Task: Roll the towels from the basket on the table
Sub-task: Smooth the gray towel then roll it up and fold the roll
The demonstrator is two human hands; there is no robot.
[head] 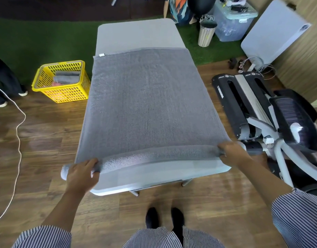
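Grey towel (pixel 145 104) – rolled edge | left hand (pixel 80 173), right hand (pixel 231 152) – fingers curled gripping roll ends

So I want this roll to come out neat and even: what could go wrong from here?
The rolled end bows across its width, so it may roll up skewed or cone-shaped. The left hand holds the roll past the table edge, where that end may sag and loosen. The grey towel overhangs both long sides, so the hanging edges may drag and wrinkle as the right hand pushes on.
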